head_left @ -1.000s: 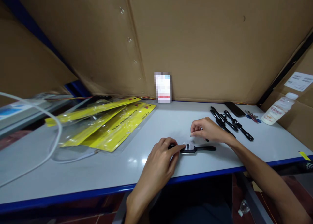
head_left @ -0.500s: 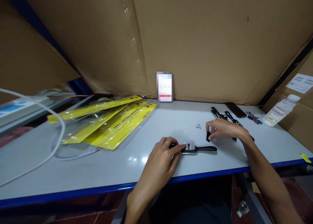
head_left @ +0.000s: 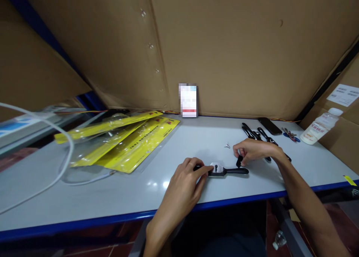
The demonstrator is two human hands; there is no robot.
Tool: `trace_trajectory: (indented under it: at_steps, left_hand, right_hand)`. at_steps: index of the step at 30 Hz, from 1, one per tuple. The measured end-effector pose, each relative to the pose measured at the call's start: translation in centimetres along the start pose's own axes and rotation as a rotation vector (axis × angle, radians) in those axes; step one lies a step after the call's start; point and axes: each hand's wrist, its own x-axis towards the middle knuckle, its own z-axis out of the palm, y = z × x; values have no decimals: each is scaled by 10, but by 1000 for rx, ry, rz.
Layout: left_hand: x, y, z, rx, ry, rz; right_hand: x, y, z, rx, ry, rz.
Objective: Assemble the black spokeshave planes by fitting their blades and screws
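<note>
A black spokeshave (head_left: 235, 171) lies on the table near its front edge, one handle pointing right. A silvery slotted blade (head_left: 216, 169) sits at its middle. My left hand (head_left: 189, 178) is closed around the left handle, its index finger pressing beside the blade. My right hand (head_left: 248, 151) pinches a small black part (head_left: 239, 161) just above the right handle. Small silver thumbscrews (head_left: 227, 145) lie on the table left of that hand. Behind it are more black spokeshaves (head_left: 252, 133), partly hidden by the hand and wrist.
Yellow blister packs (head_left: 146, 145) lie at the left with a white cable (head_left: 71, 148). A lit screen (head_left: 189, 100) leans on the cardboard wall (head_left: 238, 55). At the right are a dark phone (head_left: 270, 126), keys (head_left: 290, 135) and a bottle (head_left: 319, 127).
My right hand, with the small black part, has moved slightly down and left toward the spokeshave's right handle. My left hand keeps its place.
</note>
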Motion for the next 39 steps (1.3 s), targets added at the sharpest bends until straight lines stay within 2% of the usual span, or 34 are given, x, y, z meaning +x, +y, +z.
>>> trace_trajectory:
  at_steps: [8,12,16,22,28,31,39]
  left_hand:
    - [0,0,1,3,-9,-5]
    - [0,0,1,-5,-6,-4]
    - [0,0,1,-18,-9,-9]
    - [0,0,0,-19,-9,-2]
    - [0,2,-1,-9,-1,-8]
    - [0,3,-2,-14,-10,-19]
    - [1,4,-3,-19,-34,-33]
  right_hand:
    - [2,-1,-3,-4,3,-32]
    - [-3,-6,-8,64,133,-130]
    - [-2,-8,-8,260,276,-157]
    - [3,-20,2,625,217,-212]
    - [10,-35,11,507,368,-250]
    - [14,-36,14,524,414,-242]
    - [17,-46,24,574,346,-293]
